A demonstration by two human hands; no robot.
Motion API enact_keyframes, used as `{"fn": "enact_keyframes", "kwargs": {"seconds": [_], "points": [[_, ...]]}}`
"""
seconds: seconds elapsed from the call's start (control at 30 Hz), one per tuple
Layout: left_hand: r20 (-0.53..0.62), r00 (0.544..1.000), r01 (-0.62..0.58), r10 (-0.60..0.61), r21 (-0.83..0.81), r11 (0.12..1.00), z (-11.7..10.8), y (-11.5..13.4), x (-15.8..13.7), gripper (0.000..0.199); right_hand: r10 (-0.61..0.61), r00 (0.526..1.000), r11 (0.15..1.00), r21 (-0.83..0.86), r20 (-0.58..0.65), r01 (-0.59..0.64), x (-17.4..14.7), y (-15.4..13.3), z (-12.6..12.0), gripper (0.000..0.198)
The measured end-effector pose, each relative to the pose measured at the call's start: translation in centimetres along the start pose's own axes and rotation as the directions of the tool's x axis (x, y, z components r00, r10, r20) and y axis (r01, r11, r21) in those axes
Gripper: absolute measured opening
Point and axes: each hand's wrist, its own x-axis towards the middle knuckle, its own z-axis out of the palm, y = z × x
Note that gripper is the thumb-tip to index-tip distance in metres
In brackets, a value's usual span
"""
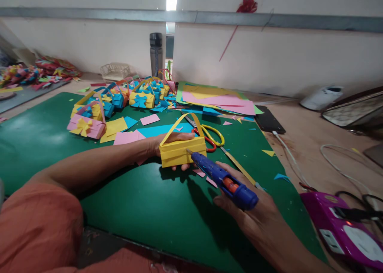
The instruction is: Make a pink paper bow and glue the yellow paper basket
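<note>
A small yellow paper handbag (176,155) with a strip handle is held up over the green mat by my left hand (178,137), whose fingers show above and below it. My right hand (257,213) is wrapped round a blue glue gun (223,179) with orange parts. The gun's nozzle tip is at the bag's front flap; whether it touches, I cannot tell. Behind the bag lie scissors (214,135) with yellow and red handles. A cutter knife (239,167) rests on the mat to their right.
Finished paper bags with bows (142,100) stand at the back left of the green mat (128,213). Coloured sheets (218,99) are stacked behind, near a dark bottle (156,53). A black phone (271,119), cables and a purple power strip (338,225) lie on the right.
</note>
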Motion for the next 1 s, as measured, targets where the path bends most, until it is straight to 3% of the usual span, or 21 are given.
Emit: {"fn": "enact_keyframes", "kwargs": {"seconds": [0.63,1.0], "points": [[0.03,0.999,0.021,-0.022,0.035,0.999,0.11,0.07,0.13,0.067,-0.044,0.999,0.999,-0.031,0.014,0.045,-0.29,0.1,0.08,0.05],[-0.007,1.0,0.029,-0.028,0.061,0.998,0.06,0.1,0.07,0.071,0.016,1.0,1.0,-0.027,0.013,-0.016,-0.28,0.11,0.15,0.051]]}}
